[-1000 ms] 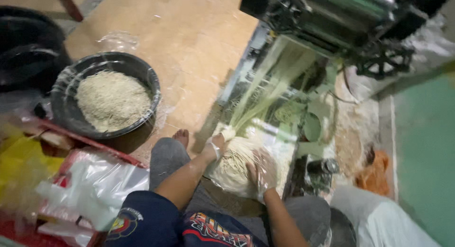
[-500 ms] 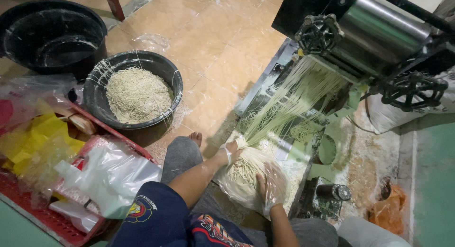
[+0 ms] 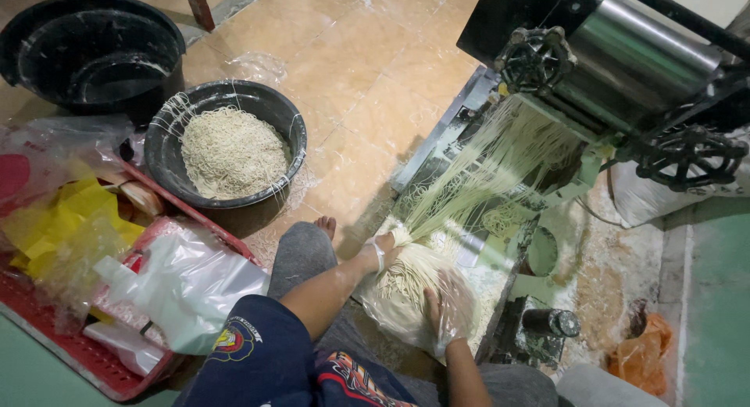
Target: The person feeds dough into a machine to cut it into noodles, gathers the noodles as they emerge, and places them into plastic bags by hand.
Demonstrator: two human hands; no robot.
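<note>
Head view: left hand [image 3: 388, 249] pinches the noodle strands [image 3: 469, 180]; right hand [image 3: 445, 313] lies spread on the noodle pile [image 3: 406, 278]. They look soft and tear-prone; best cupped from beneath.

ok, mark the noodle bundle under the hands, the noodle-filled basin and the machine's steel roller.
noodle bundle [image 3: 410, 278], head view, on the pale strands between the hands.
noodle-filled basin [image 3: 168, 137], head view, on its black left rim.
steel roller [image 3: 641, 59], head view, on the shiny cylinder's middle.
</note>
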